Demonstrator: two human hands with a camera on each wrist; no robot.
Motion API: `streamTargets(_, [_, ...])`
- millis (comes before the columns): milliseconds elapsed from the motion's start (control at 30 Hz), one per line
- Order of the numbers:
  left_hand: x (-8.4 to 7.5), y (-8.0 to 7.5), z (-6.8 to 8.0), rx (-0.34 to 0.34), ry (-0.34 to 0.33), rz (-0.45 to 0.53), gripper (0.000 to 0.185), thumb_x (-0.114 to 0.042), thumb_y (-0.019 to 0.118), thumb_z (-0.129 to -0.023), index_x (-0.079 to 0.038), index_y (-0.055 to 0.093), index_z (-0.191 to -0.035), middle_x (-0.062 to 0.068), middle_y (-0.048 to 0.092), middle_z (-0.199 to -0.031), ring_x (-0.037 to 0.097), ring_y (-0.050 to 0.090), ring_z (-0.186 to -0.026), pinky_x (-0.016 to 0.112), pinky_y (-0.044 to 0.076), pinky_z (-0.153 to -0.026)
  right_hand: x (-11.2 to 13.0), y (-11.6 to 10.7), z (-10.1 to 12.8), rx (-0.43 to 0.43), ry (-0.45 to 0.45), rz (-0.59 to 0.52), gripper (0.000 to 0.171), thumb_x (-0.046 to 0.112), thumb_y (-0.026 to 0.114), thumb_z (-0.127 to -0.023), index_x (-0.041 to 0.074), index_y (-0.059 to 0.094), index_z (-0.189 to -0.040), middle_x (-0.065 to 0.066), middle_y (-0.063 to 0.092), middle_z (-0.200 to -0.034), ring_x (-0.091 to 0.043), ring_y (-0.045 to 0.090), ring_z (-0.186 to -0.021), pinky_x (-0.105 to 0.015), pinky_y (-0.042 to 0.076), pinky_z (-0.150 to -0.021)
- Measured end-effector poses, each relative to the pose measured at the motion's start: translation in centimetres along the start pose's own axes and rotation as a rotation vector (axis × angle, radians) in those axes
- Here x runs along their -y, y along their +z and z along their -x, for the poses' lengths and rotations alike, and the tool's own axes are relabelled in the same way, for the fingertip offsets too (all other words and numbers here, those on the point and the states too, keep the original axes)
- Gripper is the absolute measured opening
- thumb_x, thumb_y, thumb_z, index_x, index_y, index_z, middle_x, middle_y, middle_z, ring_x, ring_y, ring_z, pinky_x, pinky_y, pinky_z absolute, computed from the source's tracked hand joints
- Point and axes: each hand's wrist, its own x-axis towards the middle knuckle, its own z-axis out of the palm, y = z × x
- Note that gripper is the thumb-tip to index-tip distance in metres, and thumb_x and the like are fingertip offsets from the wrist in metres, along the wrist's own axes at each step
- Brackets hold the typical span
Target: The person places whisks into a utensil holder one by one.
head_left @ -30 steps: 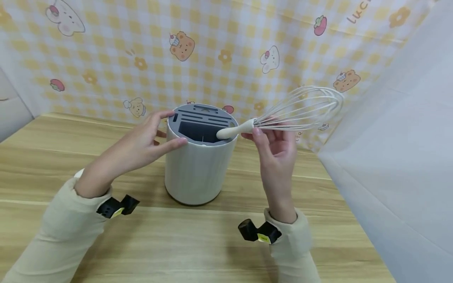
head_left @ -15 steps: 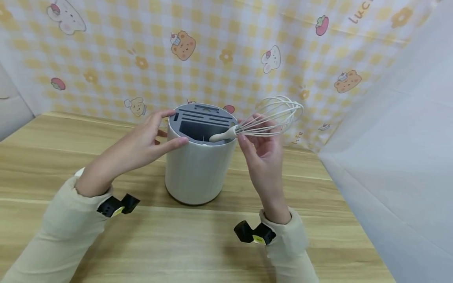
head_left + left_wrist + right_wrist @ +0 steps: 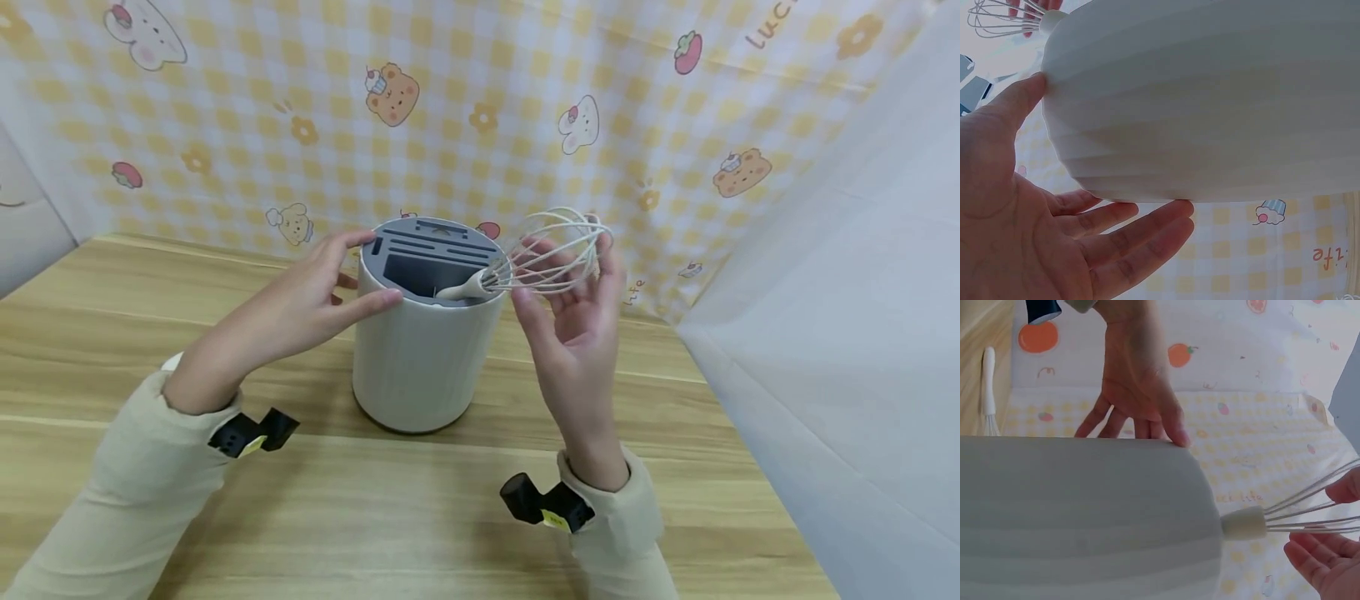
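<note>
- The person's left hand (image 3: pixel 300 304) is resting against the upper left side of a cream ribbed cylindrical utensil holder (image 3: pixel 420 367) with a grey slotted top insert (image 3: pixel 431 254), which is standing upright on the pale wooden table (image 3: pixel 375 517).
- The left hand's fingers are lying straight and slightly spread: the thumb is pressing on the near rim, and the other fingers are touching the far left side of the holder. The left wrist view (image 3: pixel 1054 237) is showing the same flat, loose contact with the ribbed wall (image 3: pixel 1210 106).
- The right hand (image 3: pixel 573 321) is hovering just right of the holder, palm up, with its fingers apart and only lightly bent around the wire loops of a cream-handled whisk with pale wires (image 3: pixel 540 254).
- Whether those fingers are actually pinching the wires is not something I can tell; in the right wrist view the fingertips (image 3: pixel 1316 559) are sitting just below the wires (image 3: pixel 1310 515), close but not plainly closed on them.
- The whisk is lying tilted, its handle end (image 3: pixel 457 290) dipping into the large open compartment of the grey insert at the near right, while its wire head is sticking out to the right above the right palm.
- A yellow checked cloth with cartoon bears (image 3: pixel 480 108) is hanging along the far side, and a white sheet (image 3: pixel 840 317) is closing off the right.
- Both cream sleeves are carrying small black clips (image 3: pixel 251 433) near the wrists.
</note>
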Motion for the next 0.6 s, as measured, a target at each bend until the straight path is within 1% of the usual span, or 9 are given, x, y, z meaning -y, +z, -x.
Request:
streamTargets(33, [-0.02, -0.03, -0.01, 0.0, -0.001, -0.001, 0.084, -0.052, 0.054, -0.088, -0.01, 0.014, -0.148, 0.017, 0.019, -0.151, 0.036, 0.052, -0.117, 0.05, 0.048, -0.089, 0.12, -0.04, -0.01, 0.003, -0.026, 0.024, 0.073, -0.005, 0.058, -0.086, 0.002, 0.016, -0.145, -0.014, 0.055, -0.123, -0.027, 0.053, -0.116, -0.035, 0.041, -0.103])
streamTargets(100, [-0.08, -0.1, -0.01, 0.001, -0.005, -0.003, 0.084, -0.052, 0.054, -0.088, -0.01, 0.014, -0.148, 0.016, 0.02, -0.151, 0.035, 0.052, -0.117, 0.05, 0.048, -0.089, 0.25, -0.12, -0.05, 0.009, -0.107, 0.079, 0.073, -0.003, 0.059, -0.087, -0.001, 0.016, -0.146, -0.017, 0.056, -0.12, -0.028, 0.055, -0.112, -0.036, 0.043, -0.1])
streamTargets(200, [-0.04, 0.0, -0.02, 0.0, -0.008, -0.005, 0.084, -0.053, 0.054, -0.088, -0.011, 0.014, -0.149, 0.016, 0.02, -0.151, 0.035, 0.052, -0.117, 0.05, 0.048, -0.089, 0.28, -0.26, -0.04, 0.0, -0.227, 0.172, 0.068, -0.002, 0.06, -0.086, -0.008, 0.022, -0.142, -0.016, 0.057, -0.111, -0.027, 0.057, -0.104, -0.035, 0.047, -0.094])
streamTargets(267, [-0.06, -0.03, 0.0, 0.0, -0.008, -0.01, 0.084, -0.053, 0.054, -0.088, -0.011, 0.014, -0.149, 0.017, 0.02, -0.151, 0.035, 0.052, -0.117, 0.05, 0.048, -0.089, 0.23, -0.32, -0.1, -0.016, -0.296, 0.213, 0.063, -0.002, 0.061, -0.086, -0.013, 0.027, -0.138, -0.016, 0.057, -0.107, -0.026, 0.058, -0.101, -0.033, 0.048, -0.09])
streamTargets(333, [-0.07, -0.02, 0.0, 0.001, -0.007, -0.013, 0.084, -0.053, 0.054, -0.088, -0.011, 0.014, -0.149, 0.017, 0.02, -0.151, 0.035, 0.052, -0.117, 0.05, 0.048, -0.089, 0.21, -0.37, -0.14, -0.037, -0.341, 0.244, 0.057, -0.003, 0.06, -0.087, -0.016, 0.031, -0.134, -0.015, 0.059, -0.105, -0.025, 0.059, -0.1, -0.031, 0.05, -0.088])
streamTargets(467, [-0.07, 0.0, -0.02, 0.004, -0.011, -0.014, 0.084, -0.054, 0.054, -0.088, -0.012, 0.013, -0.149, 0.017, 0.02, -0.151, 0.034, 0.052, -0.117, 0.05, 0.048, -0.089, 0.18, -0.36, -0.28, -0.082, -0.409, 0.287, 0.05, -0.004, 0.058, -0.087, -0.019, 0.036, -0.13, -0.017, 0.061, -0.103, -0.027, 0.06, -0.097, -0.031, 0.051, -0.086])
streamTargets(600, [-0.1, 0.0, 0.01, 0.006, -0.018, -0.016, 0.084, -0.054, 0.053, -0.088, -0.012, 0.013, -0.149, 0.017, 0.02, -0.15, 0.034, 0.052, -0.117, 0.049, 0.048, -0.088, 0.26, -0.32, -0.5, -0.113, -0.438, 0.341, 0.049, -0.004, 0.058, -0.088, -0.019, 0.037, -0.129, -0.02, 0.061, -0.1, -0.025, 0.06, -0.095, -0.03, 0.051, -0.083])
